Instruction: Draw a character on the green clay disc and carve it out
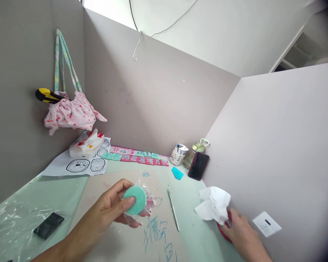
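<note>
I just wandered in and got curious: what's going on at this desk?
A person is holding a round turquoise disc, with crinkled clear plastic around it, in their left hand. Their right hand is at a red object beside a crumpled white tissue; whether it grips it is unclear. A slim silver tool lies between the hands, and rows of pink and green lettered pieces lie near the back wall.
</note>
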Demonstrator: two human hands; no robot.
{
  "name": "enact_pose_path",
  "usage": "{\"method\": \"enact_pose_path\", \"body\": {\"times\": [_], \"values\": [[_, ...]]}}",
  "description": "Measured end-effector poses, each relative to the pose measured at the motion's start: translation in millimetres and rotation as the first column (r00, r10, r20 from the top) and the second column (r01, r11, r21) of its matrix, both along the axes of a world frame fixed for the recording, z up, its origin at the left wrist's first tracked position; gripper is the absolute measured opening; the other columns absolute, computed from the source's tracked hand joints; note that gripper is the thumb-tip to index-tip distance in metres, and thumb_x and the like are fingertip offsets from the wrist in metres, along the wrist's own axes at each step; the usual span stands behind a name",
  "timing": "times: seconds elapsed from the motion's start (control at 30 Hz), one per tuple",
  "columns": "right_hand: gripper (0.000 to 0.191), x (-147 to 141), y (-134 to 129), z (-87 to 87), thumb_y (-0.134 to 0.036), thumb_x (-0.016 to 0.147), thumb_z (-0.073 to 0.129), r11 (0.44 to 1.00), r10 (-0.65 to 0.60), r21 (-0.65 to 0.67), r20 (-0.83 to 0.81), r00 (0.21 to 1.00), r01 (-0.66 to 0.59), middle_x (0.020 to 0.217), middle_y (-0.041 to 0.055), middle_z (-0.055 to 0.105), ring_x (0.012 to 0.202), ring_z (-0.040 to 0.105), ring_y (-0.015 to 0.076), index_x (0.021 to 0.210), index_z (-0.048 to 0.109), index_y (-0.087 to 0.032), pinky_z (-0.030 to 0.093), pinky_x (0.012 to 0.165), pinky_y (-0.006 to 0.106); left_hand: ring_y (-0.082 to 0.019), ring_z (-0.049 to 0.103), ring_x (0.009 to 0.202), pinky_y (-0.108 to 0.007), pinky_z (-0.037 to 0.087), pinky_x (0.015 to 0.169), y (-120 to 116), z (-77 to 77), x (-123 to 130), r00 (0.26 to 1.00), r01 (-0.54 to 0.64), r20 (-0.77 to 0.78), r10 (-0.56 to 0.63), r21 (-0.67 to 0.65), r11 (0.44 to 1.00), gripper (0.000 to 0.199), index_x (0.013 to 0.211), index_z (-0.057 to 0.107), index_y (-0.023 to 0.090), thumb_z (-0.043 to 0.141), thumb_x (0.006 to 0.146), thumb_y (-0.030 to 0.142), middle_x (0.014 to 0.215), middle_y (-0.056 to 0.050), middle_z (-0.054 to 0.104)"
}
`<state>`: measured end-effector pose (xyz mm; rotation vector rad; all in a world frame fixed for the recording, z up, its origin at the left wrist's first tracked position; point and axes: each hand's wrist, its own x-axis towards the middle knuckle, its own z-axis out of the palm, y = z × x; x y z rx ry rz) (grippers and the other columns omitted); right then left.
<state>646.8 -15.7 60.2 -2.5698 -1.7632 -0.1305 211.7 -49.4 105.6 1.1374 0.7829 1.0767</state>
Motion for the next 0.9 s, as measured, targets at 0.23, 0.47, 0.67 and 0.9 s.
{"method": "enact_pose_path", "body": {"times": [0.23,0.47,0.67,0.9], "values": [[0.091,-58,-14,53.1,-0.055,0.081,0.062,0.881,0.339,0.442,-0.346,0.875,-0.166,0.142,0.0210,0.055,0.124,0.059,0.0386,0.157,0.033,-0.015,0.051,0.100,0.049,-0.023,0.071,0.086,-0.031,0.057,0.071,0,2.7,3,0.998,-0.063,-0.029,0.063,-0.015,0.998,0.036,0.098,0.056,0.023,0.073,0.086,0.052,0.089,-0.003,0.074],[0.101,-175,-39,66.8,-0.033,0.065,0.091,0.727,0.515,0.128,-0.752,0.412,-0.675,0.161,0.0103,0.043,0.151,0.032,0.0360,0.155,0.045,-0.033,0.028,0.122,0.052,-0.024,0.070,0.086,-0.031,0.057,0.071,9,-8.8,-2,0.992,-0.105,-0.069,0.107,0.025,0.994,0.037,0.100,0.058,0.023,0.077,0.083,0.050,0.088,-0.003,0.072],[0.084,-184,-40,48.5,-0.037,0.071,0.090,0.660,0.605,0.333,-0.768,0.213,-0.674,0.140,0.0103,0.062,0.130,0.056,0.0319,0.147,0.056,-0.034,0.045,0.111,0.043,-0.019,0.060,0.080,-0.032,0.059,0.072,15,-19.3,-1,0.987,-0.147,-0.060,0.151,0.065,0.987,0.039,0.094,0.058,0.023,0.080,0.080,0.053,0.084,0.001,0.060],[0.078,-188,-37,44.7,-0.044,0.070,0.089,0.644,0.610,0.368,-0.776,0.159,-0.670,0.126,0.0097,0.069,0.115,0.062,0.0308,0.142,0.061,-0.032,0.050,0.102,0.041,-0.017,0.061,0.080,-0.029,0.057,0.070,15,-22.4,4,0.994,-0.108,-0.008,0.108,0.065,0.992,0.042,0.092,0.056,0.022,0.082,0.079,0.053,0.084,0.001,0.062]]}}
